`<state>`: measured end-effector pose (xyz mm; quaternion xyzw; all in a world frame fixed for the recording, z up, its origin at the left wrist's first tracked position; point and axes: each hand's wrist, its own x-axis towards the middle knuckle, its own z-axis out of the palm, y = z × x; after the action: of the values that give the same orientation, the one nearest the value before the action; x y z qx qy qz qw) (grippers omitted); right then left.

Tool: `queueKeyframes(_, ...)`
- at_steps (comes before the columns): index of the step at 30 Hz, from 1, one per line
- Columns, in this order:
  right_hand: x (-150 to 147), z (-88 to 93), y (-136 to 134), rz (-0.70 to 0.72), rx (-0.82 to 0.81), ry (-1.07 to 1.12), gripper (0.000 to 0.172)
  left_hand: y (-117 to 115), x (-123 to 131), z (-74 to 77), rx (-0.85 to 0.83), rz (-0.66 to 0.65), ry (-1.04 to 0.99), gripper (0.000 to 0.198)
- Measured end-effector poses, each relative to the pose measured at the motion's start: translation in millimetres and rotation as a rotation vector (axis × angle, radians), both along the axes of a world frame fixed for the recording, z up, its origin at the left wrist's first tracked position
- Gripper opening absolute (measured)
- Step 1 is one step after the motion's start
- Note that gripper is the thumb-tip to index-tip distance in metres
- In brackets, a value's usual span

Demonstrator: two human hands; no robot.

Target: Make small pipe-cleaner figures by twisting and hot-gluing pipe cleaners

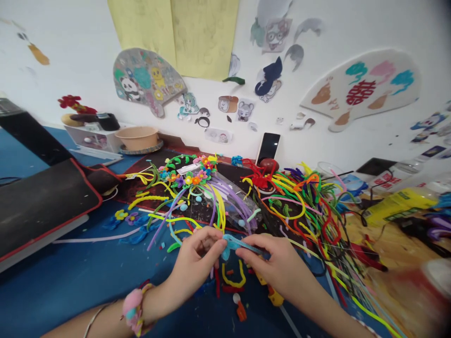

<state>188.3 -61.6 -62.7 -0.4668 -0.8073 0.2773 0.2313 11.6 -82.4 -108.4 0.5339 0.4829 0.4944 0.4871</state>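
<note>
The left hand [197, 260] and right hand [273, 263] grip a fuzzy light-blue pipe cleaner [243, 245] between their fingertips, holding it up between them. Below the hands lies a bent yellow pipe cleaner [234, 277]; beyond them, a clear plastic bag [236, 206] holds purple pipe cleaners.

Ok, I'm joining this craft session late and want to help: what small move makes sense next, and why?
Probably give the light blue pipe cleaner a small twist: your left hand and right hand both grip it, and it already looks bent near the left hand.
</note>
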Motion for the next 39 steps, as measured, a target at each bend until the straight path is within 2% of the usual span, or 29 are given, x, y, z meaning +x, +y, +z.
queueKeyframes(3,2,0.4,3,0.01,-0.038,-0.004,0.017,2,0,-1.6,-0.001,-0.033,0.026,0.016)
queueKeyframes(8,6,-2.2,5,0.052,-0.006,-0.003,0.015,4,-1,-2.1,-0.008,-0.053,0.133,0.017)
queueKeyframes(14,11,-5.6,4,0.114,0.042,-0.047,0.012,4,-2,-0.9,0.074,-0.073,0.284,0.018)
queueKeyframes(19,9,-18.8,2,0.076,0.239,-0.062,0.013,6,-3,-5.1,0.138,-0.053,0.378,0.016)
queueKeyframes(25,7,-30.5,-2,0.117,0.523,-0.003,0.016,4,-3,-6.8,0.144,-0.038,0.373,0.015)
queueKeyframes(30,7,-37.5,-5,0.122,0.807,-0.139,0.022,4,0,-6.5,0.129,-0.009,0.327,0.015)
queueKeyframes(34,7,-38.3,-6,0.151,0.886,-0.223,0.025,4,1,-8.1,0.112,0.0,0.29,0.017)
queueKeyframes(39,4,-37.3,-8,0.167,0.889,-0.232,0.024,2,2,-10.9,0.108,0.025,0.221,0.017)
